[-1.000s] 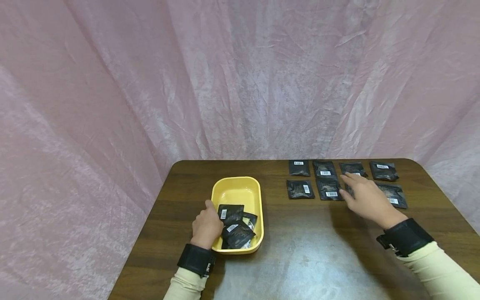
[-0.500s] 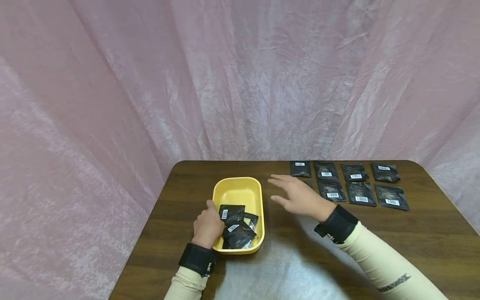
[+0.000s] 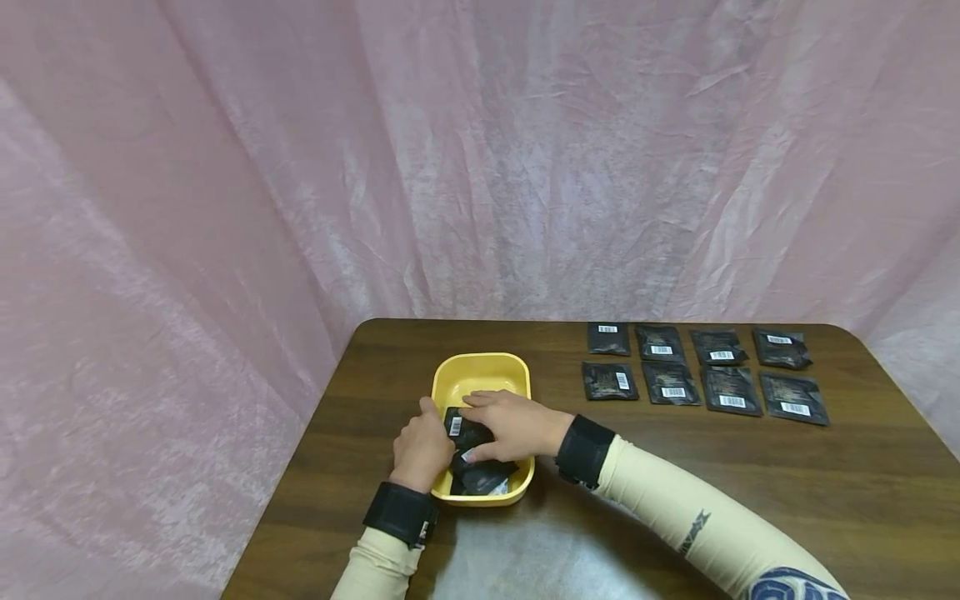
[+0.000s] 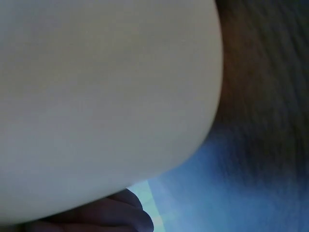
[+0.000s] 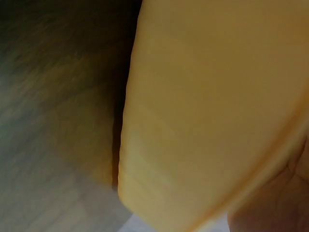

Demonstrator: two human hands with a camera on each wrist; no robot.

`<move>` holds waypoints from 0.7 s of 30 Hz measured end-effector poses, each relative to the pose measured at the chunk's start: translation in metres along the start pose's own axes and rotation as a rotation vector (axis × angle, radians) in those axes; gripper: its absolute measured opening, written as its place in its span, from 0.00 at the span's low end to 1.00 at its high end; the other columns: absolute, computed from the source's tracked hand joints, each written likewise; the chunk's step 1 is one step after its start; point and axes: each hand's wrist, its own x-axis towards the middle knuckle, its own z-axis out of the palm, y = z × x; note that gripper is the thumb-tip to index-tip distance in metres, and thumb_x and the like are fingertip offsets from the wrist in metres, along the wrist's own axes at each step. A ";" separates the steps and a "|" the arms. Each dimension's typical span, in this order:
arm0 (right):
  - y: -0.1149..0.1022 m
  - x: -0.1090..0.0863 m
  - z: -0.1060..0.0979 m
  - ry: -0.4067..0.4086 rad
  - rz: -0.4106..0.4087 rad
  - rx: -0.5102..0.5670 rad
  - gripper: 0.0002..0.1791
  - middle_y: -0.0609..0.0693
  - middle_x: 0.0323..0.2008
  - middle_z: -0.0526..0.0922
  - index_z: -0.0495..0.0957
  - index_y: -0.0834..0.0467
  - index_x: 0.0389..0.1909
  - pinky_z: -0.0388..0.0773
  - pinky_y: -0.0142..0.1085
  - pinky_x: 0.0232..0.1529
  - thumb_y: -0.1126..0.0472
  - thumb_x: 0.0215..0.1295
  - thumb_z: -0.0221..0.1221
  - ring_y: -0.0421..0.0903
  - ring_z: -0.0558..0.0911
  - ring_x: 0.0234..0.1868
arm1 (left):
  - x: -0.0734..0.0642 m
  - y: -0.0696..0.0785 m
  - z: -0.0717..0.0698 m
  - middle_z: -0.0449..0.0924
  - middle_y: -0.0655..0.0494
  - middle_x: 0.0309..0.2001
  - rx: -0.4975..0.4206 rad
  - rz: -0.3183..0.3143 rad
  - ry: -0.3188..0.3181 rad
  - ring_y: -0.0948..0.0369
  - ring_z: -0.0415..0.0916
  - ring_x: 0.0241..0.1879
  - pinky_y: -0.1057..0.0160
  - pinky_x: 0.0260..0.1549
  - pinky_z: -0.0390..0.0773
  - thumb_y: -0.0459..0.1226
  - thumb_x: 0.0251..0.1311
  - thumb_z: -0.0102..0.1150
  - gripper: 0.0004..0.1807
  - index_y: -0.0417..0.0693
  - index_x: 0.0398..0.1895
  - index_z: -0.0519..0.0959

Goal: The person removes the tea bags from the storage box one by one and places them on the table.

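A yellow plastic tray (image 3: 480, 372) stands on the table with several black sachets (image 3: 478, 479) heaped in its near half. My left hand (image 3: 422, 450) grips the tray's left rim, thumb pointing forward along it; in the left wrist view its curled fingers (image 4: 116, 215) show at the bottom edge. Reaching in over the right rim, my right hand (image 3: 517, 427) lies over the sachets, its fingers extended and its thumb apart, partly covering them. The right wrist view is filled by the tray's outer wall (image 5: 207, 106), with part of the right hand (image 5: 275, 208) at the lower right.
Several black sachets with white barcode labels lie in two rows at the table's back right, including a front-left sachet (image 3: 611, 382) and a front-right one (image 3: 793, 398). A pink velvet curtain (image 3: 480, 167) hangs behind the wooden table (image 3: 645, 454).
My right hand has moved left from the rows of sachets, across the table, into the tray. The left hand stays on the rim. The view has shifted slightly.
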 end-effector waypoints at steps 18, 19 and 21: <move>-0.008 0.019 0.031 0.079 0.030 -0.270 0.15 0.49 0.45 0.92 0.84 0.55 0.57 0.86 0.42 0.51 0.53 0.78 0.58 0.46 0.91 0.44 | -0.001 0.002 -0.002 0.81 0.40 0.31 -0.017 0.014 0.016 0.47 0.81 0.28 0.47 0.29 0.79 0.31 0.59 0.65 0.22 0.37 0.54 0.67; -0.009 0.018 0.031 0.087 0.024 -0.279 0.14 0.48 0.43 0.92 0.84 0.55 0.55 0.87 0.42 0.48 0.54 0.78 0.57 0.45 0.90 0.42 | -0.002 0.001 -0.002 0.81 0.41 0.32 -0.015 0.013 0.013 0.47 0.81 0.28 0.47 0.30 0.79 0.31 0.58 0.64 0.23 0.37 0.54 0.67; -0.009 0.016 0.032 0.095 0.024 -0.292 0.12 0.47 0.40 0.91 0.85 0.54 0.52 0.87 0.41 0.45 0.55 0.78 0.57 0.44 0.90 0.40 | -0.001 0.000 -0.001 0.81 0.41 0.32 -0.013 0.009 0.007 0.48 0.81 0.29 0.47 0.30 0.79 0.31 0.58 0.64 0.23 0.37 0.55 0.67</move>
